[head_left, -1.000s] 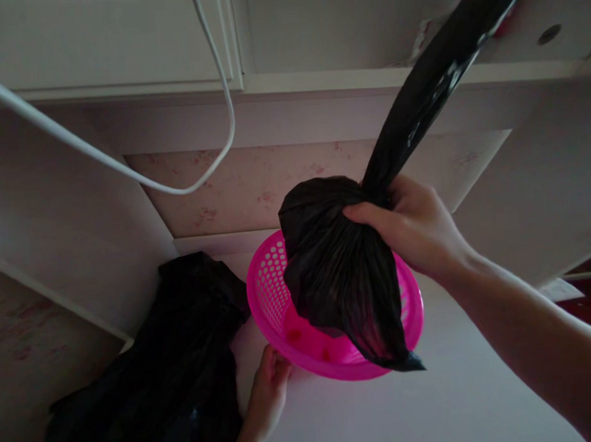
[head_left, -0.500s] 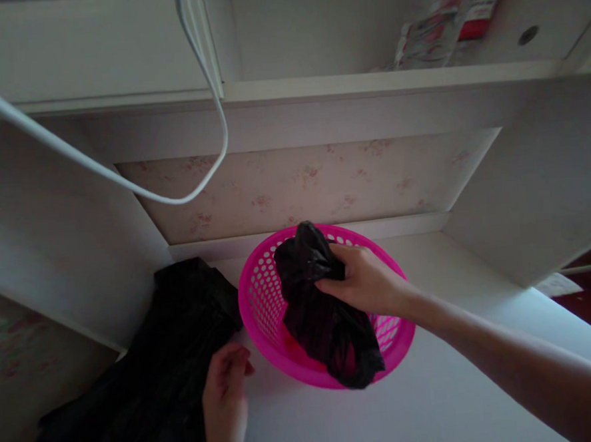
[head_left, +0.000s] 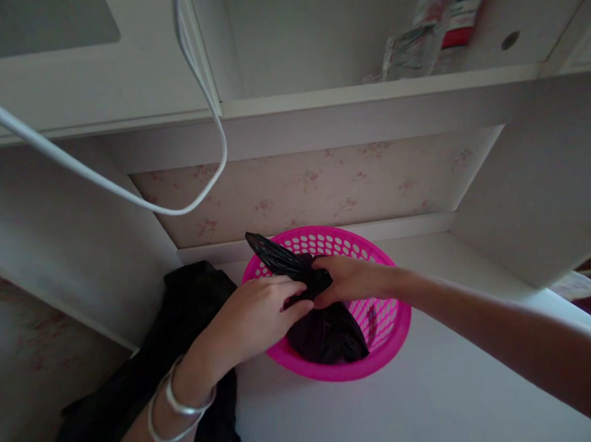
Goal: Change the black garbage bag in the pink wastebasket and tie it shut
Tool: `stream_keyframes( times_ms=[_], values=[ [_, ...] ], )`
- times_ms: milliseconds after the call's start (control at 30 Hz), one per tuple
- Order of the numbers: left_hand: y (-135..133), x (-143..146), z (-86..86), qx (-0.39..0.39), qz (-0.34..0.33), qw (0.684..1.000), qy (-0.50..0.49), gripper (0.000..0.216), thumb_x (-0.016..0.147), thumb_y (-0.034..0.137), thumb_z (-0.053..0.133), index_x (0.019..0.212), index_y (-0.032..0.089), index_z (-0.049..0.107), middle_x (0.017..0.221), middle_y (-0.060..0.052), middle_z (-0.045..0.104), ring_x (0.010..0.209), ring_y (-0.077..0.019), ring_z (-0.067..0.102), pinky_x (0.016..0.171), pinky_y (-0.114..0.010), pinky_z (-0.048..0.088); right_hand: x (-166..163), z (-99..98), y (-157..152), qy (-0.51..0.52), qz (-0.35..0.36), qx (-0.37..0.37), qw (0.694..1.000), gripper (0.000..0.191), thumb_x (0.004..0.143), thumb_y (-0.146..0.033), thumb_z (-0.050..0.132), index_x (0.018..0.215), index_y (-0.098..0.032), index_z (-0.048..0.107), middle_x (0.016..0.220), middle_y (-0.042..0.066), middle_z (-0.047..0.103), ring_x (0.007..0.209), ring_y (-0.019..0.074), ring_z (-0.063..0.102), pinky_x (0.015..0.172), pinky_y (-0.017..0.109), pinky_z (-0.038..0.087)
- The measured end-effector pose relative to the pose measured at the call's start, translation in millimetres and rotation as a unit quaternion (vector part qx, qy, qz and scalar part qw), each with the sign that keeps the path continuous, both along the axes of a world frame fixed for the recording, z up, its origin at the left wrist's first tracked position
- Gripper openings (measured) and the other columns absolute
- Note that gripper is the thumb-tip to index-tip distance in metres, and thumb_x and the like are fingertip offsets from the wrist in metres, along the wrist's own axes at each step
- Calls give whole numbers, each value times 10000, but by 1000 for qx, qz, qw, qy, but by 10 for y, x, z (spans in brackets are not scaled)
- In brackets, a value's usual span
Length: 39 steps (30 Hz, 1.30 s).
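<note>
Open compartment: a clear packet and a green, white and red package, at its right end.
Black bundle: left of the basket, contents hidden.
Pink basket: perforated, on a white surface; holds a bag.
Black bag: inside the basket, gathered end over the rim.
Left hand: fingers pinching the bag's gathered part.
Right hand: fingers gripping it just beside.

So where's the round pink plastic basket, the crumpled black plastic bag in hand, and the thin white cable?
Pink basket (head_left: 343,373), head view: near rim.
Held black bag (head_left: 327,342), head view: lower bulge.
White cable (head_left: 175,211), head view: loop's bottom.
</note>
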<state>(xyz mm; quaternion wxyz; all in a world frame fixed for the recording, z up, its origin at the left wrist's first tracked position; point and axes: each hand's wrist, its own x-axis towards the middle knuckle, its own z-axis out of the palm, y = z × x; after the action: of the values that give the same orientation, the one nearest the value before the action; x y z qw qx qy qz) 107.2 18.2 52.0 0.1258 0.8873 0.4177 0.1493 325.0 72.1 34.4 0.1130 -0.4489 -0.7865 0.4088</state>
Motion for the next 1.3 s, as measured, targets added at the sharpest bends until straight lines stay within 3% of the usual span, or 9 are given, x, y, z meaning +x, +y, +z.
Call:
stream_keyframes(
  times_ms=[167, 333, 533, 633, 800, 933, 1100, 1200, 1300],
  values=[
    [335, 220, -50, 17, -5, 995, 93, 200, 915, 364, 694, 979, 189, 765, 978, -91, 795, 944, -298, 743, 778, -386, 542, 94, 18, 6, 105, 21, -78, 991, 426, 656, -64, 701, 1066, -170, 656, 862, -12, 673, 766, 149, 620, 610, 236, 439],
    [382, 215, -93, 11, -17, 996, 92, 157, 897, 185, 637, 791, 222, 748, 822, -40, 777, 815, -240, 735, 690, -334, 478, 231, 33, 50, -4, -1, 67, 998, 249, 725, -152, 725, 969, -188, 703, 781, -25, 646, 677, 129, 569, 577, 232, 377],
    [414, 175, -136, -11, -5, 997, 78, 152, 895, 350, 697, 946, 217, 750, 960, -61, 785, 890, -252, 728, 725, -337, 495, 298, -46, 123, 28, 32, 44, 998, 203, 799, -217, 694, 1001, -202, 709, 766, -22, 687, 664, 135, 604, 562, 228, 393],
    [405, 185, -141, -19, -11, 995, 94, 113, 907, 303, 674, 923, 233, 760, 976, -58, 787, 945, -260, 726, 771, -345, 499, 296, -34, 127, 0, 60, 77, 995, 220, 849, -209, 655, 1057, -217, 725, 796, -13, 723, 673, 138, 638, 591, 232, 421],
    [378, 93, -118, -7, 25, 992, 124, 149, 910, 255, 621, 822, 253, 742, 837, -35, 771, 823, -237, 718, 670, -321, 449, 414, 26, 157, -237, 68, 304, 920, 193, 914, -238, 594, 964, -266, 779, 891, 47, 789, 851, 244, 733, 695, 299, 463],
    [356, -87, -6, -5, 5, 992, 129, 146, 887, 202, 614, 794, 251, 715, 840, -22, 762, 831, -222, 710, 688, -313, 440, 536, 25, 188, -329, 29, 320, 888, 224, 884, -143, 551, 874, -195, 769, 866, 137, 774, 852, 309, 743, 725, 371, 513],
    [311, -149, 97, -35, -4, 998, 52, 132, 876, 266, 658, 994, 244, 713, 987, -15, 763, 892, -208, 702, 774, -313, 481, 460, 31, 94, -161, 113, 335, 922, 458, 836, -167, 671, 1292, -207, 665, 1359, 130, 654, 1250, 284, 613, 1034, 386, 477],
    [302, -66, 40, -78, 3, 997, 2, 357, 865, 396, 716, 1186, 245, 678, 1083, -21, 774, 924, -209, 716, 783, -302, 503, 363, 54, 44, -86, 149, 314, 934, 359, 877, -241, 683, 1234, -206, 699, 1201, 106, 728, 1116, 270, 655, 1001, 407, 479],
    [304, 2, -29, -71, -26, 997, 20, 127, 899, 280, 674, 1005, 236, 731, 950, -3, 778, 836, -187, 704, 734, -288, 479, 355, 104, 56, -76, 149, 316, 934, 173, 935, -221, 618, 1033, -194, 759, 1020, 87, 761, 979, 241, 672, 917, 372, 476]
  ],
)
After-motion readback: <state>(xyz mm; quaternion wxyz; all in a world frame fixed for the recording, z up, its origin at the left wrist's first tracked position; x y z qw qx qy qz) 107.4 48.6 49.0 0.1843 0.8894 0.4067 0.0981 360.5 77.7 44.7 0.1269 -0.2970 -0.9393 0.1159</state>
